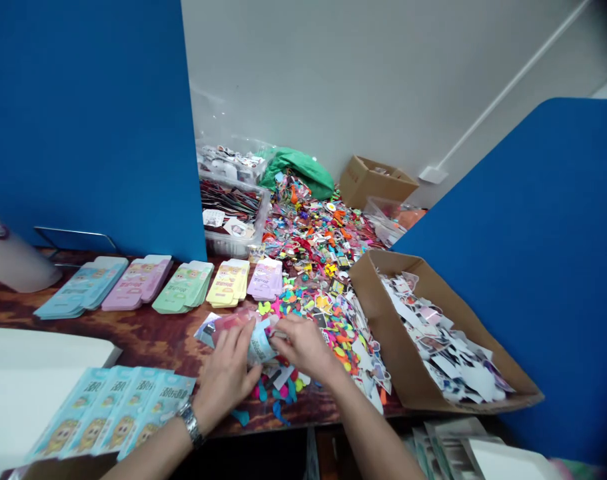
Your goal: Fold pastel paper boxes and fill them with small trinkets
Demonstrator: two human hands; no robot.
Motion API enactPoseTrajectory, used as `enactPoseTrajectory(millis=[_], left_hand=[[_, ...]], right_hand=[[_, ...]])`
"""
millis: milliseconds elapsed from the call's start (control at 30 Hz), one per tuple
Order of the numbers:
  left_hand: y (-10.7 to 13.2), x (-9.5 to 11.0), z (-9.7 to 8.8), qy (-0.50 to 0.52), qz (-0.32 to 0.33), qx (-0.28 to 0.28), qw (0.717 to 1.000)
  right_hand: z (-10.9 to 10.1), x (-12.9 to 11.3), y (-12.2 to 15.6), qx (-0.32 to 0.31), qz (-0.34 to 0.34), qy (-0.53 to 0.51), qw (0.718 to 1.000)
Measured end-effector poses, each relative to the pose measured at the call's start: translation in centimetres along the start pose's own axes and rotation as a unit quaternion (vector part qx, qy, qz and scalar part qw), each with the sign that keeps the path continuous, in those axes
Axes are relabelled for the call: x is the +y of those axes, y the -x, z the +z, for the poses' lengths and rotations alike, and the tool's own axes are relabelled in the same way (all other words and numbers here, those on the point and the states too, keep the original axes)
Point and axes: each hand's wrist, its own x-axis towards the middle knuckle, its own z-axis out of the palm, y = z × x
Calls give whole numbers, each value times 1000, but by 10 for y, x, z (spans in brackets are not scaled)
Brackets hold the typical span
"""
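My left hand (226, 373), with a metal watch on its wrist, and my right hand (303, 345) meet over a small blue and white packet (260, 345) on the dark wooden table. Both hands have their fingers curled on the packet. A pinkish clear bag (222, 325) lies just behind my left hand. A big heap of small colourful pieces (318, 267) spreads from beside my right hand to the back wall.
Stacks of flat pastel packets (183, 285) stand in a row behind the hands. Blue packets (113, 410) fan out at front left. A cardboard box of white cut-outs (433, 333) sits right. Clear trays (230, 213), a green bag (298, 170) and another box (373, 180) lie at the back.
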Motion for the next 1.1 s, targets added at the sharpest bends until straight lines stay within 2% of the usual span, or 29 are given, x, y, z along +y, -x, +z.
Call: enactPoseTrajectory(millis=[200, 333, 400, 467, 500, 567, 600, 633, 700, 767, 933, 1100], left_hand=[[3, -10, 7, 33, 7, 7, 999], [4, -15, 12, 48, 10, 6, 999], [4, -16, 14, 54, 7, 2, 999], [4, -18, 13, 62, 2, 0, 998], [4, -19, 12, 65, -1, 2, 998], [4, -21, 9, 69, -2, 6, 998], [4, -22, 8, 70, -1, 7, 998], [4, -23, 7, 70, 1, 7, 998], [4, -25, 6, 69, 4, 2, 998], [5, -26, 8, 63, 2, -4, 998], [6, -27, 12, 49, -4, -10, 999], [4, -27, 11, 50, -6, -17, 999]], right_hand=[[25, -12, 5, 65, 19, -129, 989], [28, -13, 10, 47, -47, -61, 996], [24, -8, 8, 50, -74, -75, 993], [17, 8, 0, 71, -53, -103, 991], [12, 21, -6, 82, -19, -98, 992], [3, 55, -24, 101, 80, -48, 991], [0, 74, -34, 101, 146, -1, 984], [-2, 93, -45, 107, 182, 23, 977], [-2, 128, -65, 111, 233, 57, 965], [4, 151, -83, 103, 267, 80, 955], [23, 172, -108, 74, 321, 123, 936], [25, 182, -108, 64, 303, 124, 943]])
